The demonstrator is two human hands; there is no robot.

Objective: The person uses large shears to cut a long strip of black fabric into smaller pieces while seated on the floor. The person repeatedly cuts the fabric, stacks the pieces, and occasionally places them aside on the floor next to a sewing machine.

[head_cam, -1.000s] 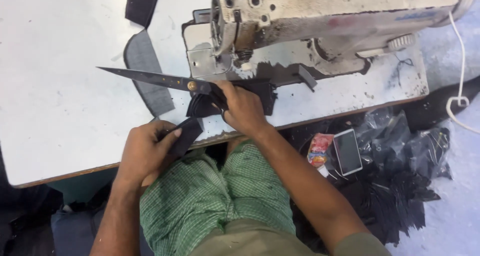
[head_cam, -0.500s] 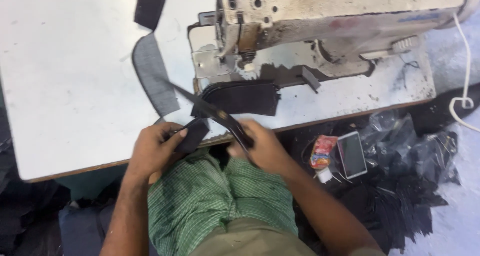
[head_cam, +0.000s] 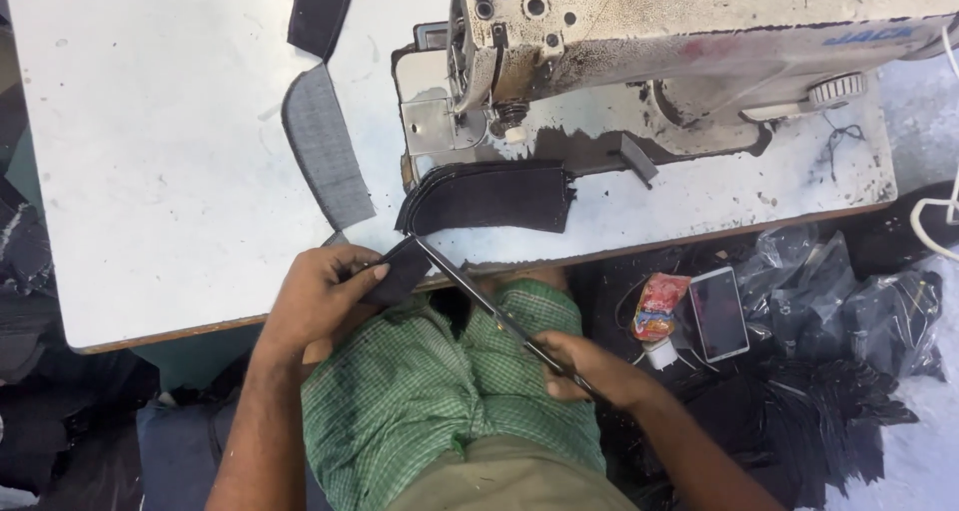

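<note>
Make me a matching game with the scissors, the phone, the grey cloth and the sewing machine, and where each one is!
Things:
1. scissors
2. phone
3. grey cloth
4. sewing machine

Places:
A. lying flat on the white table, left of the machine
B. in the right hand
C. standing at the table's far side
D. down beside the black bags, off the table

Pairs: 1-B, 2-D, 3-A, 4-C

One sewing machine point(head_cam: 679, 51), one pair of scissors point(head_cam: 489, 301), one phone point(head_cam: 717, 313), two hands (both gripping) point(head_cam: 320, 296)
</note>
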